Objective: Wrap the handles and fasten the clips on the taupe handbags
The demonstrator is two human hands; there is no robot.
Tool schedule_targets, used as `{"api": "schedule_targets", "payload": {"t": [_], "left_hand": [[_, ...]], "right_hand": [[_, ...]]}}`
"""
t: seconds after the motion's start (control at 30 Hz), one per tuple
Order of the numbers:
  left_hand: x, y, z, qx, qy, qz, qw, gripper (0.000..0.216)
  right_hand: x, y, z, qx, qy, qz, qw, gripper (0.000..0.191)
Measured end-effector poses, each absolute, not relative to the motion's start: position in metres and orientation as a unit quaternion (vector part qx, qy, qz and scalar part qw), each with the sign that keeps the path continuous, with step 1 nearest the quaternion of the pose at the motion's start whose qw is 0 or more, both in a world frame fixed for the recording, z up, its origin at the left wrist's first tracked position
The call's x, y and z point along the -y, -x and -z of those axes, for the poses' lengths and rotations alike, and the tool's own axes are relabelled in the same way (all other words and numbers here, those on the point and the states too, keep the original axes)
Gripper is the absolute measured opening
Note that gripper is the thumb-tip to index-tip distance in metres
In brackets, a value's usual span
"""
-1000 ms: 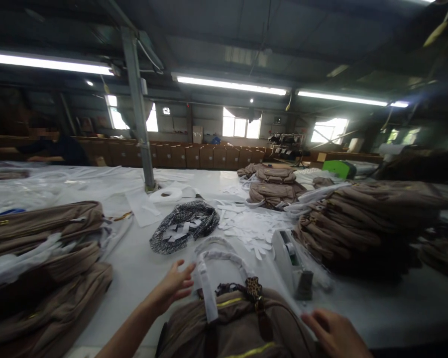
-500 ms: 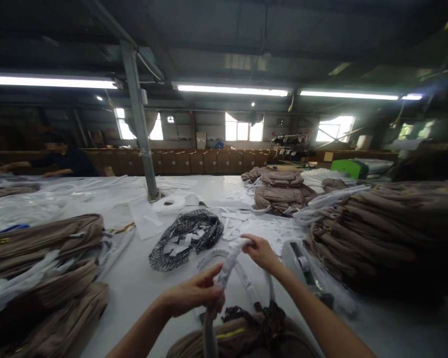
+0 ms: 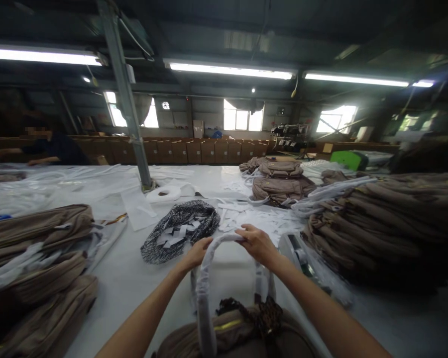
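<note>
A brown handbag [image 3: 242, 330] stands right before me, with a yellow zip strip and dark bunched straps on its top. Its handle [image 3: 203, 286], wrapped in white film, rises in an arch. My right hand [image 3: 258, 244] grips the top of this arch between thumb and fingers. My left hand [image 3: 198, 252] is closed at the arch's upper left side, its fingertips partly hidden behind the wrapped handle. A second wrapped handle shows behind the first. Just beyond my left hand lies a black-and-white speckled cloth holder [image 3: 155, 243] with white paper pieces [image 3: 181, 232] in it.
Brown bags lie stacked at the left [image 3: 41, 223] and in a tall pile at the right [image 3: 395, 223]. A grey tape dispenser [image 3: 296, 253] sits near my right forearm. A metal post [image 3: 129, 99] rises from the table beside a white roll [image 3: 163, 194]. Another person [image 3: 56, 146] works far left.
The wrapped handle has gone from leaning and bent to a full upright arch. My left hand has moved up along it and away from me. My right hand stays at the top.
</note>
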State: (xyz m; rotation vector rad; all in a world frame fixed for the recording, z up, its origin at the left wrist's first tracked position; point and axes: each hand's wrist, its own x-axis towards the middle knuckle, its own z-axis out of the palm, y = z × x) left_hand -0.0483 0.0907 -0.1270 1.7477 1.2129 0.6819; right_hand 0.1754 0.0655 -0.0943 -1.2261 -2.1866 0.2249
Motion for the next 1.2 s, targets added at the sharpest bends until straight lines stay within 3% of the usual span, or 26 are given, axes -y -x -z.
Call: {"api": "schedule_targets", "payload": {"t": [0.2, 0.37, 0.47, 0.67, 0.83, 0.93, 1.0, 1.13, 1.2], "left_hand": [[-0.062, 0.040, 0.044, -0.354, -0.685, -0.291, 0.566, 0.027], [-0.022, 0.037, 0.015, -0.272, -0.651, -0.269, 0.655, 0.054], [0.004, 0.036, 0.025, -0.271, -0.655, -0.222, 0.670, 0.076], [0.036, 0.056, 0.044, -0.357, -0.690, -0.173, 0.606, 0.031], [0.045, 0.076, 0.033, -0.377, -0.764, -0.135, 0.506, 0.024], [0.046, 0.081, 0.021, -0.371, -0.775, -0.095, 0.503, 0.023], [0.043, 0.077, 0.011, -0.367, -0.781, -0.086, 0.498, 0.039], [0.033, 0.045, -0.014, -0.380, -0.799, -0.236, 0.401, 0.101], [0.031, 0.024, -0.023, -0.374, -0.810, -0.259, 0.370, 0.102]], "right_hand": [[-0.059, -0.180, 0.053, 0.843, 0.408, -0.119, 0.330, 0.052], [-0.027, -0.180, 0.029, 0.844, 0.366, -0.136, 0.368, 0.017], [-0.010, -0.185, 0.028, 0.846, 0.372, -0.080, 0.374, 0.019], [0.010, -0.206, 0.036, 0.868, 0.418, 0.063, 0.260, 0.024], [0.024, -0.205, 0.029, 0.871, 0.414, 0.085, 0.250, 0.025], [0.032, -0.201, 0.020, 0.870, 0.419, 0.097, 0.241, 0.024], [0.036, -0.197, 0.014, 0.864, 0.428, 0.103, 0.243, 0.021], [0.038, -0.183, 0.003, 0.869, 0.422, 0.114, 0.230, 0.015], [0.038, -0.178, 0.002, 0.878, 0.411, 0.120, 0.215, 0.014]]}}
